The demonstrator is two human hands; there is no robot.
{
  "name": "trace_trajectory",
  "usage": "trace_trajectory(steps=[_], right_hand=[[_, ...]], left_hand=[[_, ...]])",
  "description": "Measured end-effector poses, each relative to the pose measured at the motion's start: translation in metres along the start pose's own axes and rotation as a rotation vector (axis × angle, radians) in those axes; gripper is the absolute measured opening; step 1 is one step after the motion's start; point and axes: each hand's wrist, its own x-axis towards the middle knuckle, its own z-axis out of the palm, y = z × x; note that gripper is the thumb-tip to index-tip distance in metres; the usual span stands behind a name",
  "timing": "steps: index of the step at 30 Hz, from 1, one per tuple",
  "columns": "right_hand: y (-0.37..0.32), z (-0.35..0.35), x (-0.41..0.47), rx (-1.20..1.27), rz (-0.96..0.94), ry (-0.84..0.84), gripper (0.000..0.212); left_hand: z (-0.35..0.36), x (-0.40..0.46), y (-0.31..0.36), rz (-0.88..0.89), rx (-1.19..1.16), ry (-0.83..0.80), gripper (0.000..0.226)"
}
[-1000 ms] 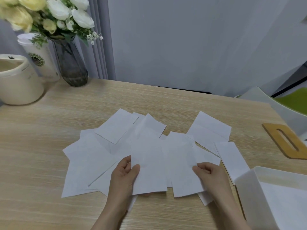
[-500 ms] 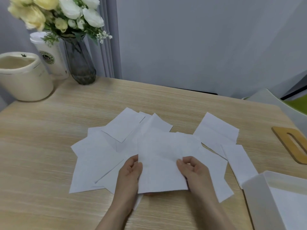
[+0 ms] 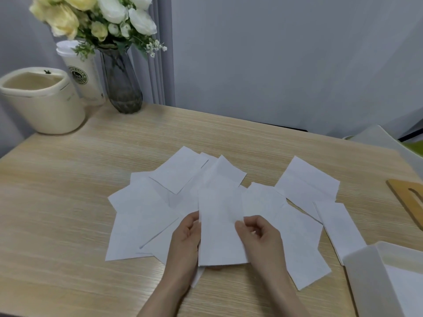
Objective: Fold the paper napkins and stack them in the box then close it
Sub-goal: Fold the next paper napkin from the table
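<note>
Several white paper napkins [image 3: 146,216] lie spread and overlapping on the wooden table [image 3: 68,202]. One napkin [image 3: 219,225] in front of me is folded into a narrow upright strip. My left hand [image 3: 186,239] holds its left edge. My right hand [image 3: 258,236] pinches its right edge, with thumb and fingers curled over the fold. The white box [image 3: 366,271] stands open at the lower right with white paper inside. Its wooden lid [image 3: 409,202], which has a slot, lies flat at the right edge of the table.
At the back left stand a cream pot [image 3: 43,104], a white paper cup [image 3: 80,72] and a dark glass vase [image 3: 121,85] of yellow and white flowers. A grey chair back [image 3: 377,138] shows beyond the table's right side.
My right hand has carried the napkin's right side leftward over its left half, so the napkin is now a narrow strip. My left hand has kept its hold. The view has shifted.
</note>
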Motion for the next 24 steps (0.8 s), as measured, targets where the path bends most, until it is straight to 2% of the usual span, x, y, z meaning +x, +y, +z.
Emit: trace_trajectory(steps=[2, 6, 9, 12, 17, 21, 24], right_hand=[[0.001, -0.001, -0.003, -0.031, -0.019, 0.028, 0.005], [0.0, -0.008, -0.006, 0.064, 0.05, -0.021, 0.022], [-0.006, -0.016, -0.006, 0.246, 0.172, -0.158, 0.011], [-0.007, -0.021, -0.006, 0.308, 0.213, -0.216, 0.005], [-0.001, -0.017, -0.008, 0.292, 0.19, -0.164, 0.006], [0.001, -0.014, -0.007, 0.238, 0.153, -0.126, 0.006], [0.002, -0.014, -0.006, 0.228, 0.141, -0.121, 0.006]], left_hand=[[-0.001, 0.0, 0.0, 0.006, 0.015, -0.001, 0.015], [-0.002, 0.001, -0.001, 0.005, 0.015, 0.001, 0.023], [-0.003, 0.001, -0.001, 0.004, 0.0, -0.007, 0.022], [-0.003, 0.0, -0.001, 0.003, -0.007, -0.026, 0.02], [-0.001, -0.001, 0.0, 0.037, -0.035, -0.008, 0.025], [-0.001, -0.006, 0.004, -0.032, -0.125, -0.124, 0.027], [-0.002, -0.004, 0.001, -0.024, -0.07, -0.113, 0.021]])
